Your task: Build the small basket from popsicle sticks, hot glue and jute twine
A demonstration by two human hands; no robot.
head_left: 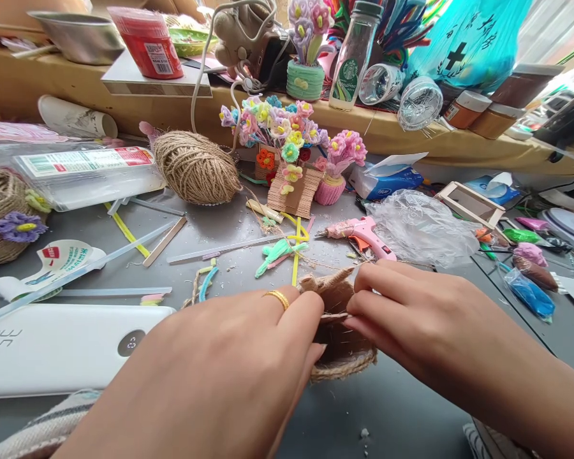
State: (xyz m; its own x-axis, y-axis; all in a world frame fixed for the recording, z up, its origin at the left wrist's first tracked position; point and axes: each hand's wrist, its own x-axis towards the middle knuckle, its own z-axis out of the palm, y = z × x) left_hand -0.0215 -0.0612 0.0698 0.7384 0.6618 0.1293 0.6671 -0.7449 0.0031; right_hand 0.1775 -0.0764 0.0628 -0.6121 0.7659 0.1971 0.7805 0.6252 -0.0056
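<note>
A small twine-wrapped cardboard basket (pixel 347 366) is between my hands, its hollow inside facing me and a rope-like edge along the bottom. My left hand (pixel 249 338), with a gold ring, is closed on its left side. My right hand (pixel 397 306) pinches the right side near a cardboard piece that crosses the opening. Some fingertips are hidden behind the basket walls. Just beyond it lie a green pipe-cleaner piece (pixel 273 256) and a yellow pipe cleaner (pixel 295 261). A pink hot glue gun (pixel 363 236) rests past my right hand.
A ball of jute twine (pixel 196 167) sits left of the pipe-cleaner flowers (pixel 287 127). At left are a white power bank (pixel 67 347), glue sticks (pixel 76 274) and a clear plastic box (pixel 86 178). Crumpled plastic (pixel 421 226) lies at right. A glass bottle (pixel 354 57) stands on the ledge.
</note>
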